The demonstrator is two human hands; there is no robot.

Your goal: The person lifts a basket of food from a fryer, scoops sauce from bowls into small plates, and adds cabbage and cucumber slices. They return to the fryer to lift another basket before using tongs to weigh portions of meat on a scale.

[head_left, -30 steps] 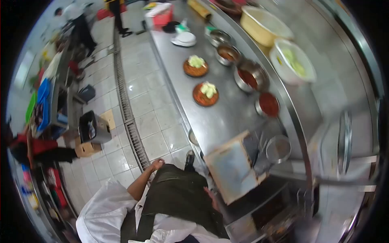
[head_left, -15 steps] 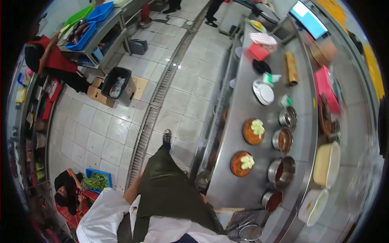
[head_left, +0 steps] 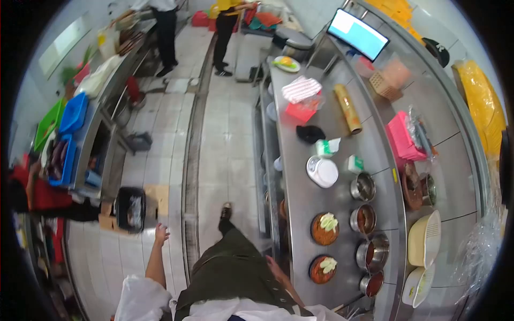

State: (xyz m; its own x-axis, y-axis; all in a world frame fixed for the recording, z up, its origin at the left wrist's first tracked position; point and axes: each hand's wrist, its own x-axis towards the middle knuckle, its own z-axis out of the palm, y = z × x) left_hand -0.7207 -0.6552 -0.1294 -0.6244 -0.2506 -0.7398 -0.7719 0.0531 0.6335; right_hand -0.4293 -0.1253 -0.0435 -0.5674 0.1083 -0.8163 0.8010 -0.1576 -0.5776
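Observation:
My left hand [head_left: 161, 234] hangs over the tiled floor, fingers apart with nothing in them, near a black bin [head_left: 130, 209]. Beside the near edge of the steel counter [head_left: 300, 235] is my right hand [head_left: 275, 266], partly behind my dark apron; its fingers are too unclear to read. Two round dishes of orange-brown food topped with pale green slices, one [head_left: 325, 236] above the other [head_left: 316, 274], stand on the counter. Steel bowls [head_left: 363, 219] line up to their right. A white scale [head_left: 324, 172] sits farther up the counter.
A person in red [head_left: 48, 195] stands at the left beside blue trays [head_left: 73, 113]. Two people, one in yellow [head_left: 227, 27], stand at the far end. A floor drain [head_left: 191, 214] runs up the middle. A screen [head_left: 357, 33] and pink basket [head_left: 405, 136] are at the right.
The view has turned and shifted forward, so the dishes sit lower. My left hand has come out from beside the apron, and my right hand shows more. The crouching person has left view.

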